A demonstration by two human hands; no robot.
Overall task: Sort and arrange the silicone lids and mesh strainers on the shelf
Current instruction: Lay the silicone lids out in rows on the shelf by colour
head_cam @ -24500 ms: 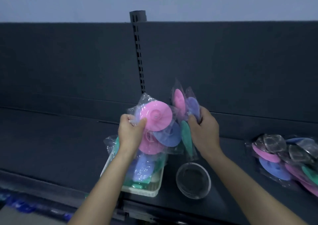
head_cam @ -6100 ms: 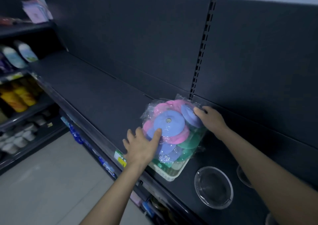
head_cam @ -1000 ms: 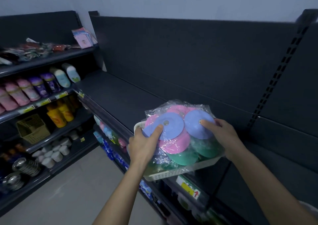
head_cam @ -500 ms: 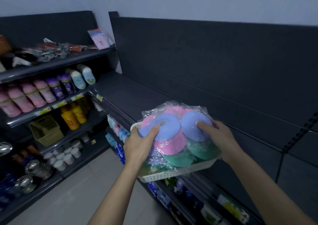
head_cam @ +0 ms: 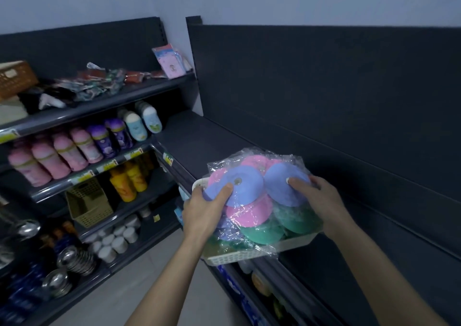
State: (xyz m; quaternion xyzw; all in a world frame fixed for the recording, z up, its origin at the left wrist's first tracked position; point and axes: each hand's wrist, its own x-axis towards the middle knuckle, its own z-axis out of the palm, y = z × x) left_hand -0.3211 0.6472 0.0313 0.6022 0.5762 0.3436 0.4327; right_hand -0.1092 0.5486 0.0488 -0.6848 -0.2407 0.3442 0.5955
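The silicone lids, blue, pink and green and each in a clear plastic bag, are piled in a white basket. Both hands carry this basket at the front edge of the dark shelf; its near corner stands out over the aisle, and I cannot tell if its bottom touches the shelf.

The left hand grips the left side of the basket. Its thumb is pressed flat on one blue lid, and the other fingers go under the rim, out of sight. The right hand grips the right side. Its thumb presses on the second blue lid and its fingers are curled round the far edge of the pile.

I judge that the lids are gathered but not yet placed. The basket must be set down on the shelf behind it, which looks free there. No mesh strainer is in view, so that part seems left to do.

For writing: a price tag sits on the shelf edge just left of the basket, yellow and green, too small to read. Further left of the basket are pink bottles and yellow bottles; their labels are blurred.
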